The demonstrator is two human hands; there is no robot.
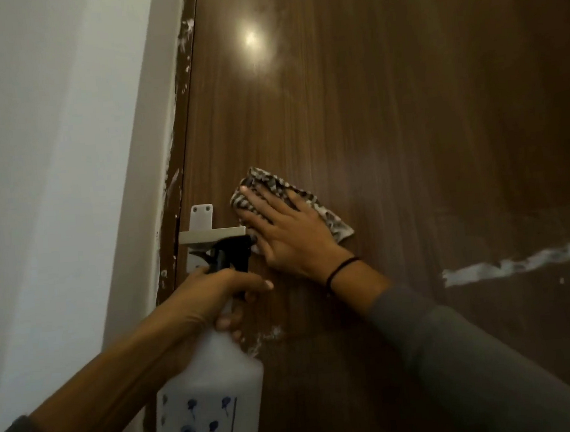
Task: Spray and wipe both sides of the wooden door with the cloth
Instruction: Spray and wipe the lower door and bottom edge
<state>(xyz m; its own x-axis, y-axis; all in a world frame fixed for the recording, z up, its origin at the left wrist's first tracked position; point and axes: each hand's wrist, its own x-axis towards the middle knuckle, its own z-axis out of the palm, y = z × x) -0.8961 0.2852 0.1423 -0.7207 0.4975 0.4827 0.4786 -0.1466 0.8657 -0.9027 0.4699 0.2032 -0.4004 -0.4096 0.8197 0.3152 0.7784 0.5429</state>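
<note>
The dark wooden door [387,105] fills most of the view. My right hand [288,236] lies flat with straight fingers on a striped cloth [275,179], pressing it against the door just right of the handle. My left hand [215,296] grips the neck of a white spray bottle [209,399] with a black trigger head [232,254], held in front of the door below the handle.
A metal lever handle [210,237] on a plate sits at the door's left edge. White paint smears mark the door frame [179,98] and run as a streak [519,262] across the door at right. A white wall [51,166] stands at left.
</note>
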